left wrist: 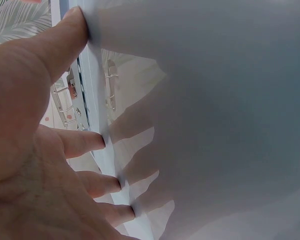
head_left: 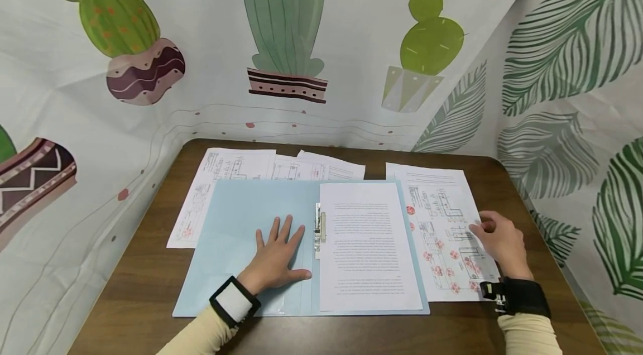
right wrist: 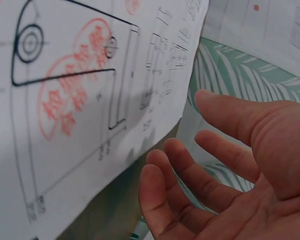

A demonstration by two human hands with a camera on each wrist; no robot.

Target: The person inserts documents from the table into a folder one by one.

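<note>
A light blue folder (head_left: 246, 207) lies spread on the table. My left hand (head_left: 275, 259) rests on its left cover with the fingers fanned out; the left wrist view shows the fingertips (left wrist: 112, 184) touching the glossy cover. Along the folder's middle runs a metal clip (head_left: 320, 231), beside a stack of printed pages (head_left: 369, 249) on the right half. Drawing sheets (head_left: 444, 218) with red stamps stick out from under the folder's right side. By their right edge is my right hand (head_left: 504, 244), fingers loosely bent. In the right wrist view no paper lies between thumb and fingers.
More drawing sheets (head_left: 198, 204) show past the folder's left and top edges, partly covered by it. The brown wooden table (head_left: 128, 265) has rounded far corners. Behind it hangs a cloth (head_left: 211, 87) printed with cacti and leaves.
</note>
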